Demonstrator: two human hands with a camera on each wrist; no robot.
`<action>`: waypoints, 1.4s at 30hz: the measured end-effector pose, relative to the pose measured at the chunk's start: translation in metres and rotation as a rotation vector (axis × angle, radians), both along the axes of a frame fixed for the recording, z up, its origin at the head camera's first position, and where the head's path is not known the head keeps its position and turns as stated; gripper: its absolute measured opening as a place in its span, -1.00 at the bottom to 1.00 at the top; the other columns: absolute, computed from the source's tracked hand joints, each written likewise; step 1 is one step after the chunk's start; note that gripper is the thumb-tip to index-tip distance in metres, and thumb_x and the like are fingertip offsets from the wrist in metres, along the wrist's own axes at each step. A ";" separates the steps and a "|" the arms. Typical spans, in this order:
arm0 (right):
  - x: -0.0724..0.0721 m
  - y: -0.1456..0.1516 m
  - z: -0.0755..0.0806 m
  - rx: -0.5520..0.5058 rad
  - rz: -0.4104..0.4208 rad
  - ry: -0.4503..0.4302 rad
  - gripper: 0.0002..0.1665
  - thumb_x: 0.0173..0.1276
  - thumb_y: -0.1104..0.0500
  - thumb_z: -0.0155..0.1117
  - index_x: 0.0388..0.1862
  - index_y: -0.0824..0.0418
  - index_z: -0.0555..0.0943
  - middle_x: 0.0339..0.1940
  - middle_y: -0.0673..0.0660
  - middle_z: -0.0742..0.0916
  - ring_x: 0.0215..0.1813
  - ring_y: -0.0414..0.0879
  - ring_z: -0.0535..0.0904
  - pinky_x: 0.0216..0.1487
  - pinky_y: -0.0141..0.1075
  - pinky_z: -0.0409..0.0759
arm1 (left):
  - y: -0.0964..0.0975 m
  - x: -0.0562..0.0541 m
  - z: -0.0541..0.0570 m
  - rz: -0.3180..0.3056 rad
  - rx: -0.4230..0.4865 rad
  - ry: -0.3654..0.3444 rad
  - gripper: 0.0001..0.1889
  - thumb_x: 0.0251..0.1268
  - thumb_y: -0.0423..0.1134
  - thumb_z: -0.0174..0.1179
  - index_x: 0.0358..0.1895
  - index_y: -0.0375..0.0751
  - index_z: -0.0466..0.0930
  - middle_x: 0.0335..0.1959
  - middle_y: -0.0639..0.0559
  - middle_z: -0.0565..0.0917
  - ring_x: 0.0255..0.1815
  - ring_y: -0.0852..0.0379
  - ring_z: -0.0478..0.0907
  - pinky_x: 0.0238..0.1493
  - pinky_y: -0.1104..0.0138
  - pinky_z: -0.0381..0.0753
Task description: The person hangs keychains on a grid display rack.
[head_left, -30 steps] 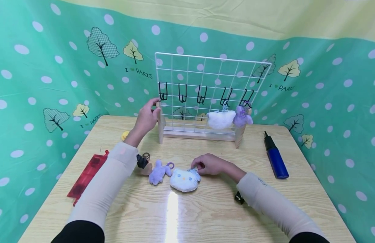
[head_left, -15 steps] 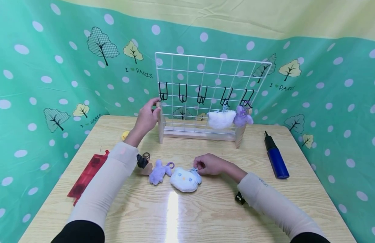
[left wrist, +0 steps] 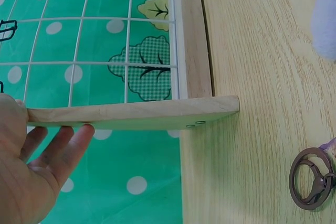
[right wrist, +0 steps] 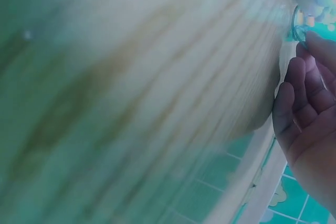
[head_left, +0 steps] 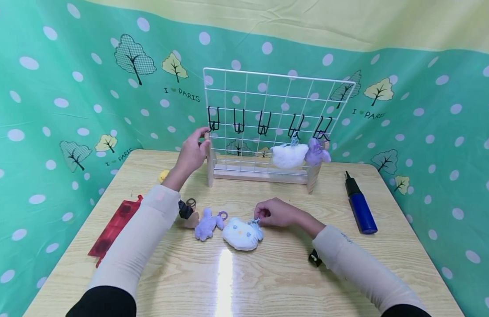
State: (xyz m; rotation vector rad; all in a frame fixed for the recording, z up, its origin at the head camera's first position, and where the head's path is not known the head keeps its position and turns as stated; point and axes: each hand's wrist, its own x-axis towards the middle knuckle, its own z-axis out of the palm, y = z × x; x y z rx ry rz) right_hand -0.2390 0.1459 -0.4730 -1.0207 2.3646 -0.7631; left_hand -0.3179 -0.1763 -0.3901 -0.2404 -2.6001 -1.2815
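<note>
My left hand holds the wooden side post of a white wire grid rack, thumb and fingers on its opposite faces. My right hand pinches the ring of a white cat-face plush keychain with blue eyes, which lies on the table. To its left lies a purple plush keychain with a purple ring. Beyond that, a brownish plush with a dark ring is partly hidden by my left wrist. On the rack's right side hang another white plush and a purple plush.
Several black hooks line the grid. A blue pump with a black nozzle lies at the right. At the left are a red flat packet and a small yellow thing behind my forearm. A patterned cloth surrounds the table.
My right hand shifts slightly right with the ring between its fingertips, and the white cat-face plush moves slightly with it. My left hand stays on the post.
</note>
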 end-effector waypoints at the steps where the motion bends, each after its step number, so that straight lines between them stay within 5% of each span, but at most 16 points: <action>1: 0.000 0.000 0.000 0.001 0.000 -0.001 -0.93 0.39 0.20 0.37 -0.21 0.01 0.68 -0.42 -0.14 0.65 -0.34 -0.30 0.53 -0.27 -0.45 0.57 | 0.000 0.000 0.000 0.000 0.000 0.000 -0.49 0.64 -0.15 -0.02 0.56 0.02 0.23 0.45 -0.16 0.45 0.28 -0.17 0.55 0.07 0.05 0.78; 16: 0.000 0.001 0.000 0.019 0.047 0.012 -0.84 0.42 0.18 0.37 -0.05 0.08 0.71 -0.43 -0.14 0.63 -0.36 -0.33 0.49 -0.27 -0.46 0.55 | 0.000 0.000 0.001 0.006 0.001 -0.009 -0.49 0.64 -0.14 -0.02 0.56 0.02 0.22 0.45 -0.16 0.45 0.26 -0.17 0.56 0.04 0.07 0.79; 28: -0.003 0.006 0.020 -0.005 -0.017 0.053 -0.88 0.42 0.20 0.36 -0.15 0.08 0.79 -0.32 -0.16 0.78 -0.27 -0.34 0.62 -0.15 -0.44 0.67 | 0.000 0.001 0.000 0.000 0.006 -0.011 -0.49 0.65 -0.14 -0.03 0.57 0.03 0.21 0.45 -0.17 0.45 0.13 -0.14 0.60 -0.07 0.11 0.79; 42: -0.003 0.014 0.023 -0.054 -0.062 0.029 -0.74 0.41 0.24 0.37 0.03 0.08 0.78 -0.26 -0.10 0.77 -0.21 -0.29 0.63 -0.10 -0.41 0.69 | 0.000 0.000 -0.002 0.004 -0.001 0.000 -0.49 0.65 -0.15 -0.03 0.56 0.03 0.22 0.45 -0.17 0.45 0.22 -0.17 0.58 0.02 0.06 0.79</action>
